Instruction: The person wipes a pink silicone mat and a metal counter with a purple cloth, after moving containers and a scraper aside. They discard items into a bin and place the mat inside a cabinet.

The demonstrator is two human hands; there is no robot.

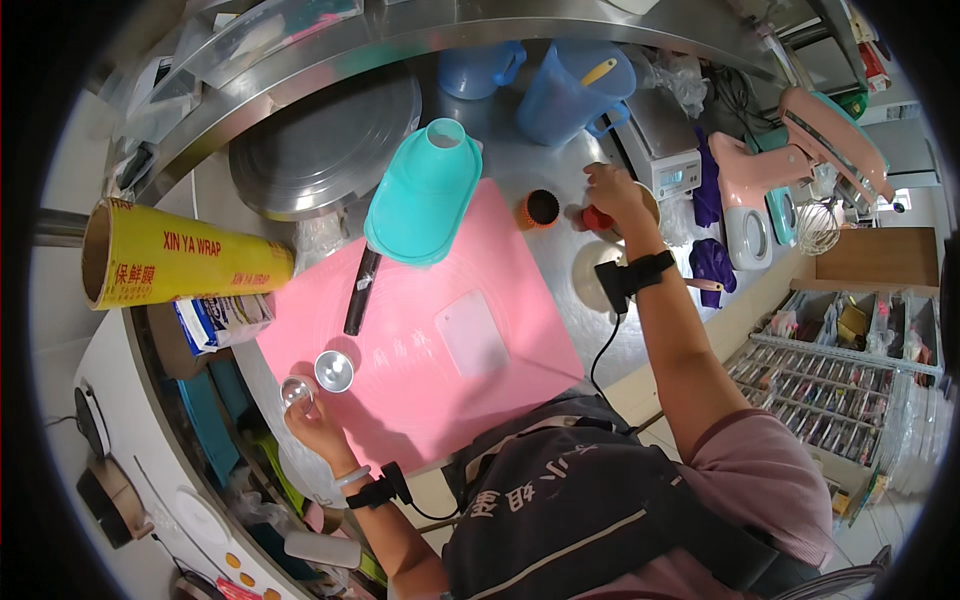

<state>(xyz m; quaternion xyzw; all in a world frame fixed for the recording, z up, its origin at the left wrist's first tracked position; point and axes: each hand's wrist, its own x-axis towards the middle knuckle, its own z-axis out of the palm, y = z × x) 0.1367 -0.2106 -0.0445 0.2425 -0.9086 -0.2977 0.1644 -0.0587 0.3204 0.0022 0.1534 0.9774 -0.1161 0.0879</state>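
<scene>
Steel counter (pixel 560 150). Pink mat (pixel 420 340), round metal lid (pixel 325 145), blue jugs (pixel 570 90), scale (pixel 665 150) and wrap roll (pixel 180 255) on top.

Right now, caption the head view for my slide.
Left hand holds a small metal cup on the pink mat; right hand grips something red.

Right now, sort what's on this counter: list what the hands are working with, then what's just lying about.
In hand:
left hand on a small clear cup, beside a small metal cup
right hand on a red object, near a dark baking cup
pink mat

Lying about:
teal bowl
yellow wrap box
blue jug
round metal pan
white scraper
pink mixer
</scene>
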